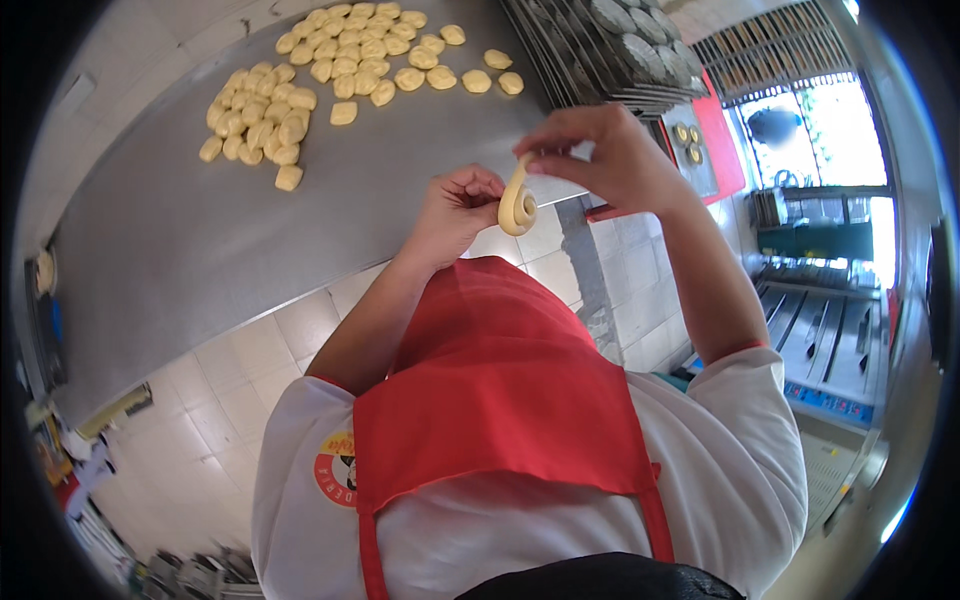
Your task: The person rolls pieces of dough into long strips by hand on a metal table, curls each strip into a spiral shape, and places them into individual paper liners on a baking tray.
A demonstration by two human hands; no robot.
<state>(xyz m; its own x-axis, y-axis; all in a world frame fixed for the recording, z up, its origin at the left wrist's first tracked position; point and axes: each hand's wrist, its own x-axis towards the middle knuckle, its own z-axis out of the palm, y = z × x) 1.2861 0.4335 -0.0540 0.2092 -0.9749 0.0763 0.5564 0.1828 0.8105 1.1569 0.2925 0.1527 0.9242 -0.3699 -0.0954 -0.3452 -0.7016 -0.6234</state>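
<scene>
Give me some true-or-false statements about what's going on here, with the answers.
1. The right hand pinches an end of the coiled dough strip. True.
2. The left hand rests flat on the table. False: the left hand is at the coiled dough strip.
3. The apron is blue. False: the apron is red.
4. Many dough pieces lie on the table. True.
5. The round tins are at the picture's lower left. False: the round tins are at upper right.
</scene>
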